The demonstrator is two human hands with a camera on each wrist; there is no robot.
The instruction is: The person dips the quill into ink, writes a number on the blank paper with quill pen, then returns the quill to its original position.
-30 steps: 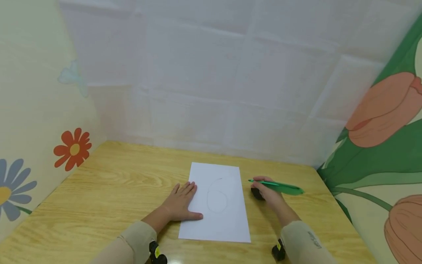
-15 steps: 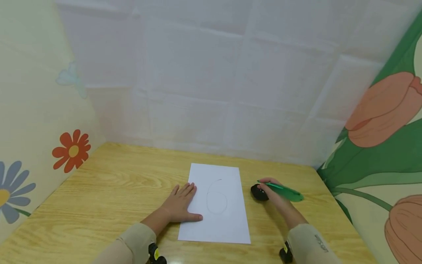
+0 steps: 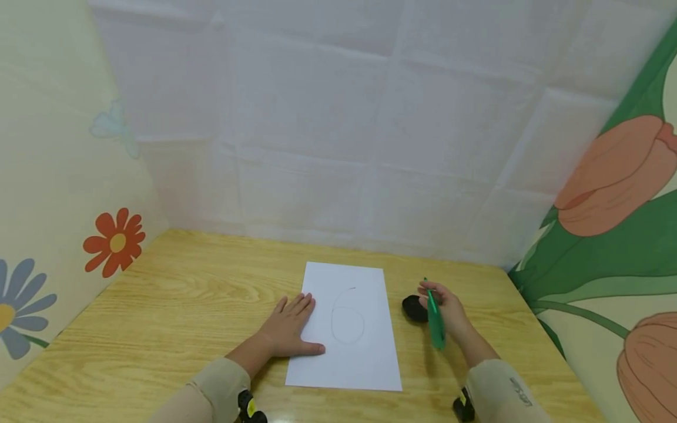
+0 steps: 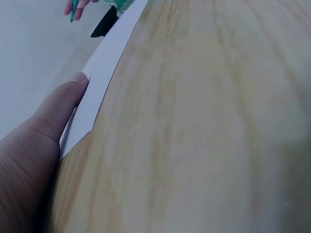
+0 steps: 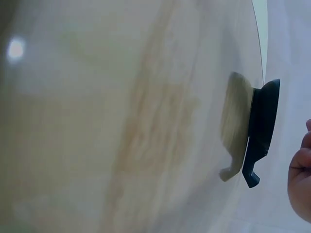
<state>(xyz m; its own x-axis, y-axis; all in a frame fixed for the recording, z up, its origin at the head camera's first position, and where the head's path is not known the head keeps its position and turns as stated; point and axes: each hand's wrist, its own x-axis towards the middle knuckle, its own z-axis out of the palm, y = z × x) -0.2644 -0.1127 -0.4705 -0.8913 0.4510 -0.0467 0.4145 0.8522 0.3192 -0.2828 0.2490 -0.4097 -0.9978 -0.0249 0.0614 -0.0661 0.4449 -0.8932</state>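
Now: hands at the paper sheet [image 3: 346, 329] on the wooden table [image 3: 174, 305]
Left hand [image 3: 290, 330] spread flat on sheet's left edge; right hand [image 3: 443, 311] pinching green pen [image 3: 435, 317], just right of sheet; black object [image 3: 414, 308] beside it.

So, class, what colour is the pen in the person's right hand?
Green. The pen, held by the right hand, shows best in the head view.
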